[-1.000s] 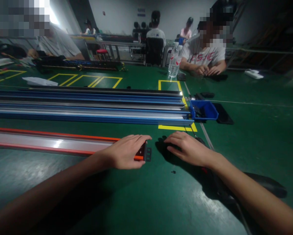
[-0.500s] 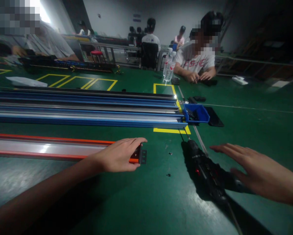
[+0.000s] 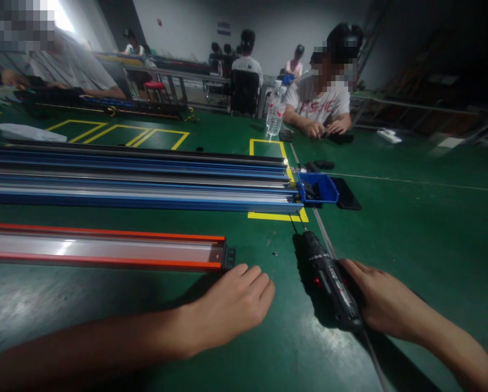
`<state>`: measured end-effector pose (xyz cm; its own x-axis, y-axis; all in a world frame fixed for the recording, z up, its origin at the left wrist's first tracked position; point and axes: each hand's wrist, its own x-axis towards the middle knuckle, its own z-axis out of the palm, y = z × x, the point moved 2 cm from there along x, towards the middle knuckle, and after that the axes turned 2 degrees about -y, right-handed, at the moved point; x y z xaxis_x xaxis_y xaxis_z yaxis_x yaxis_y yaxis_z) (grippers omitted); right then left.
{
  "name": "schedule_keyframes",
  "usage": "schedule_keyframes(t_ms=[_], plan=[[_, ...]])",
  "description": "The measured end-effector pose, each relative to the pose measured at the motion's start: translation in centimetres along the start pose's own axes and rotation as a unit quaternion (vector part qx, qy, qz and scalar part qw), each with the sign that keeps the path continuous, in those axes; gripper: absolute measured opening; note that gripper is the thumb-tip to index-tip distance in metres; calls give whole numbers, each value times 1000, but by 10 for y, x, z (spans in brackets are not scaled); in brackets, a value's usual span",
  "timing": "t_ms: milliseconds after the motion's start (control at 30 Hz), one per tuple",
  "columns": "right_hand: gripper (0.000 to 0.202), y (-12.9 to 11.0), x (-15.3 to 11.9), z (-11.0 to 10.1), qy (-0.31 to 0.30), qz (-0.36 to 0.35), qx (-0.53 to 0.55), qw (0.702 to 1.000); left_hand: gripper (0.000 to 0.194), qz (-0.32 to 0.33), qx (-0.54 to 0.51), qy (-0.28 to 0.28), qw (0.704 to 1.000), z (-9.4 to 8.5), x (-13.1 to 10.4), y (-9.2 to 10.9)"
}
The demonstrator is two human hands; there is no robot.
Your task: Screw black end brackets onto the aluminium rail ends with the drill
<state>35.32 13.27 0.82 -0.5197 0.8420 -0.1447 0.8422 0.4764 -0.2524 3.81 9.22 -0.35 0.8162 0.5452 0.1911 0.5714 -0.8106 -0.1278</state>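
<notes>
Head view: right hand (image 3: pixel 376 296) wraps one rounded black drill (image 3: pixel 334 291); left of drill, left hand (image 3: pixel 235 307) curls, contents unseen.

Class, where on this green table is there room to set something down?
Bare: a wide patch right of the flat black slab, beyond the right hand; a strip between the blue metal rails and the orange-edged metal channel. Crowded: around the blue plastic bin, between rails and slab, and at the black drill.
</notes>
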Motion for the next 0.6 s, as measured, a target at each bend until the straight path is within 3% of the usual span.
schedule_keyframes(t_ms=[133,267,433,600], plan=[[42,-1,-4,1,-1,-20,-51,998,7,-45,-19,4,999,18,10,9],[50,-2,-9,3,33,-42,-94,994,6,-38,-31,29,998,28,11,12],[46,-7,-18,6,70,-48,-183,979,9,-5,-17,105,994,24,3,16],[48,-27,-38,1,93,-101,-188,973,7,17,-25,148,989,19,-16,19]])
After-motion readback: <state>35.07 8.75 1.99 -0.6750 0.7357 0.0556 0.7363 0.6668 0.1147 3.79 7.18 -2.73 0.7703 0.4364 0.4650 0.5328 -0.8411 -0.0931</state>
